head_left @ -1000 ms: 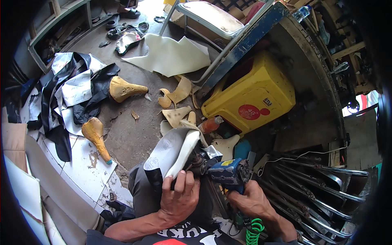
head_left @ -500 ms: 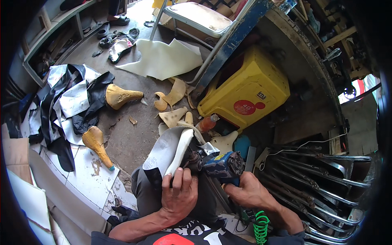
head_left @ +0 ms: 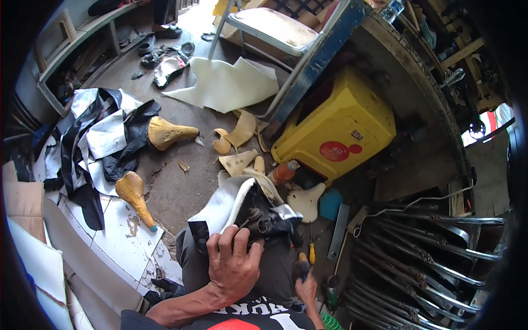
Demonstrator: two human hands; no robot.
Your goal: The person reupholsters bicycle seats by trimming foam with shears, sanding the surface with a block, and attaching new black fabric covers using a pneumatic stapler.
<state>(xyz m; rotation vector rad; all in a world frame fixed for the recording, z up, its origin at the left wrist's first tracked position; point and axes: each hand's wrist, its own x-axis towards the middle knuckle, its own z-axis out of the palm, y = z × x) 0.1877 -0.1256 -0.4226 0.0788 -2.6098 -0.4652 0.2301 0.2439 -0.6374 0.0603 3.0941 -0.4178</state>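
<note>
From afar, I see the left hand [head_left: 234, 264] clamped on the padded seat [head_left: 261, 215], seemingly steadying it over the lap [head_left: 276, 265], the right hand [head_left: 307, 289] gripping a dark tool [head_left: 301, 267]

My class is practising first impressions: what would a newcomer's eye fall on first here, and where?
Probably the bright yellow plastic box, right of centre, with a round red patch on it. Next, perhaps, the two tan, saddle-like shapes at left, and the black-and-white piece at lower centre, under the person's left hand.
</note>
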